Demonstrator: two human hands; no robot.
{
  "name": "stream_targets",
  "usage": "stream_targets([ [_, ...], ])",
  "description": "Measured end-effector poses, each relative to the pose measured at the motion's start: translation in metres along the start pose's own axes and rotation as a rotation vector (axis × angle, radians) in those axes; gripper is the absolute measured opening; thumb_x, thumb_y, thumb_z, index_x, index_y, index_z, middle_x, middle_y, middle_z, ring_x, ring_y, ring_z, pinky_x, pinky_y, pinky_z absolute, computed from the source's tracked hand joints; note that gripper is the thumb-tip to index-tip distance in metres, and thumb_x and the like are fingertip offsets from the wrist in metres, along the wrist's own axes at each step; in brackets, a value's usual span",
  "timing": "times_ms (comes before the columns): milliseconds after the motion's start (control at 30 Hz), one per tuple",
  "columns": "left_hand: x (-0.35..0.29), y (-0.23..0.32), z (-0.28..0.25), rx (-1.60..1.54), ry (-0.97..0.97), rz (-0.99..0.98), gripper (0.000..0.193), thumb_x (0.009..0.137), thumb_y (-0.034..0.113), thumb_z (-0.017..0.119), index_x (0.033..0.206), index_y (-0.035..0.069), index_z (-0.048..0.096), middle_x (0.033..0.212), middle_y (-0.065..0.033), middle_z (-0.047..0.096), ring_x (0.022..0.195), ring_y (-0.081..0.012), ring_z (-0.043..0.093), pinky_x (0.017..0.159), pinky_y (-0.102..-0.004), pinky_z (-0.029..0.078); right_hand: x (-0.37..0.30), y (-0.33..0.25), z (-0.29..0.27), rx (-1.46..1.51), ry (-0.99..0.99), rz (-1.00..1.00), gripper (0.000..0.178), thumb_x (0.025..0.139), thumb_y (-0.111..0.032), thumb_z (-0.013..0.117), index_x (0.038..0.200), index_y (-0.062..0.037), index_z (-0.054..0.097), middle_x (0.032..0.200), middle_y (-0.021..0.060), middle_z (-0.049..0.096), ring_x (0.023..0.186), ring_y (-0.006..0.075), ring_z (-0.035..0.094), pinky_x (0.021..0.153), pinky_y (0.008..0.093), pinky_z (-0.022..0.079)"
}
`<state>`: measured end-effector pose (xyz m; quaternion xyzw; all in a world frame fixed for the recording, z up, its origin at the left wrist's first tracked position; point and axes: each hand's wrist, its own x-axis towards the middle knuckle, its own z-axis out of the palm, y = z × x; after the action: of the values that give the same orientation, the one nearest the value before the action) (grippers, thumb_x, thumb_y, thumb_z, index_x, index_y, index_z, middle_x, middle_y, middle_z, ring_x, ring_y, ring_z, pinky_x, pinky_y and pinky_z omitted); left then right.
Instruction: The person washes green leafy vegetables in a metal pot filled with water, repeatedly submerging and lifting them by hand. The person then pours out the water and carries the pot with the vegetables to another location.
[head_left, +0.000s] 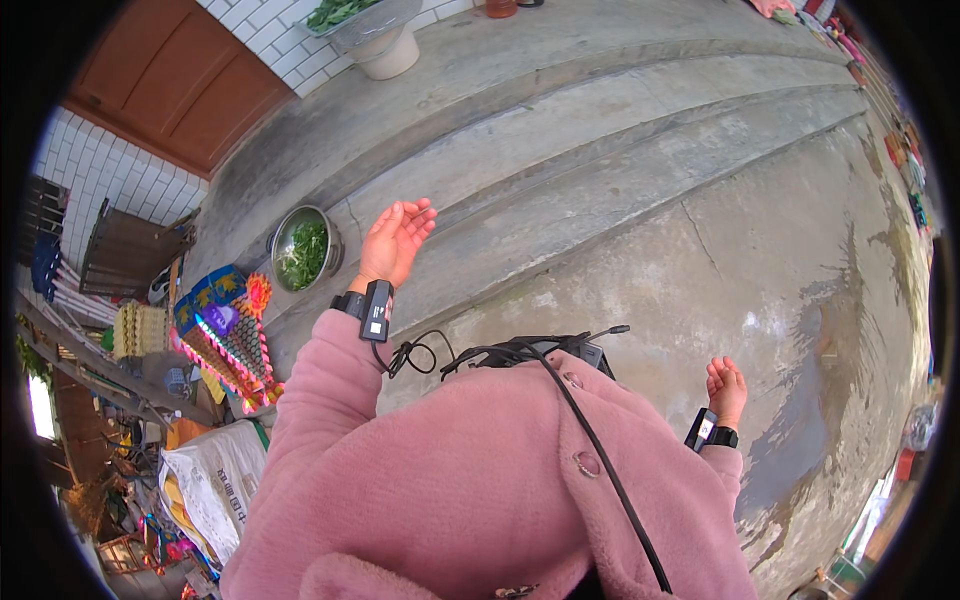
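My left hand [400, 240] is held out over the concrete steps [590, 140], palm turned up. Its fingers bend loosely, with nothing in them. Nearest to it, on the left, a round metal basin [337, 252] stands on a step with green leaves [303, 256] inside. My right hand [728, 390] hangs at my right side above the damp concrete ground [650, 280]. Its fingers are half curled and apart, and no object shows in it. Each wrist wears a black strap with a small device; a cable runs from the left one.
A pale bucket [388, 55] stands at the top by the white tiled wall, below a clear container of greens [340, 12]. A brown door [180, 80] is at the far left. A colourful woven basket [225, 335] and a white sack [215, 485] lie at the left. Wet ground [800, 420] spreads at the right.
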<state>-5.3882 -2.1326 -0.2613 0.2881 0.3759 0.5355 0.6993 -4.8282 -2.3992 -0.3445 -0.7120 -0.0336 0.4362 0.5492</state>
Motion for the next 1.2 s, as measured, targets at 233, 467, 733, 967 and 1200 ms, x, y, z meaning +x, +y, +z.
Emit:
stream_targets([
  [233,0.132,-0.089,0.138,0.123,-0.156,-0.066,0.014,0.096,0.016,0.051,0.105,0.007,0.054,0.101,-0.0070,0.061,0.094,-0.0191,0.060,0.085,-0.0336,0.050,0.062,-0.045,-0.051,0.097,0.207,-0.028,0.028,0.090,-0.012,0.050,0.116,-0.0017,0.054,0.096,0.0088,0.066,0.078,0.0144,0.064,0.064,0.0229,0.049],
  [467,0.282,-0.203,0.255,0.161,-0.256,-0.184,0.003,0.093,0.012,0.055,0.093,0.011,0.052,0.086,-0.0015,0.056,0.072,-0.0106,0.053,0.066,-0.0239,0.046,0.186,-0.120,-0.097,0.094,0.487,-0.194,0.013,0.087,-0.016,0.062,0.090,-0.0035,0.061,0.069,-0.0007,0.056,0.057,0.0068,0.050,0.053,0.0207,0.042],
  [733,0.469,-0.309,0.474,0.086,-0.391,-0.256,0.025,0.086,-0.003,0.055,0.077,0.013,0.038,0.071,0.0013,0.043,0.059,-0.0099,0.040,0.055,-0.0254,0.035,0.272,-0.239,-0.158,0.248,0.682,-0.313,0.021,0.090,-0.023,0.061,0.085,-0.0030,0.062,0.059,-0.0041,0.045,0.046,0.0047,0.038,0.041,0.0208,0.029],
  [967,0.552,-0.428,0.675,0.123,-0.552,-0.334,0.033,0.089,0.001,0.054,0.069,0.015,0.031,0.057,0.0038,0.030,0.046,-0.0076,0.027,0.043,-0.0251,0.024,0.385,-0.243,-0.261,0.413,0.933,-0.175,0.024,0.095,-0.031,0.053,0.083,-0.0097,0.055,0.052,-0.0069,0.033,0.037,0.0052,0.027,0.034,0.0223,0.018],
  [1200,0.608,-0.484,0.840,0.139,-0.486,-0.260,0.036,0.097,0.027,0.049,0.068,0.015,0.030,0.055,0.0032,0.027,0.045,-0.0083,0.026,0.042,-0.0252,0.022,0.594,-0.325,-0.346,0.514,0.843,-0.163,0.024,0.093,-0.030,0.053,0.078,-0.0109,0.054,0.053,-0.0061,0.035,0.037,0.0054,0.029,0.034,0.0231,0.020],
])
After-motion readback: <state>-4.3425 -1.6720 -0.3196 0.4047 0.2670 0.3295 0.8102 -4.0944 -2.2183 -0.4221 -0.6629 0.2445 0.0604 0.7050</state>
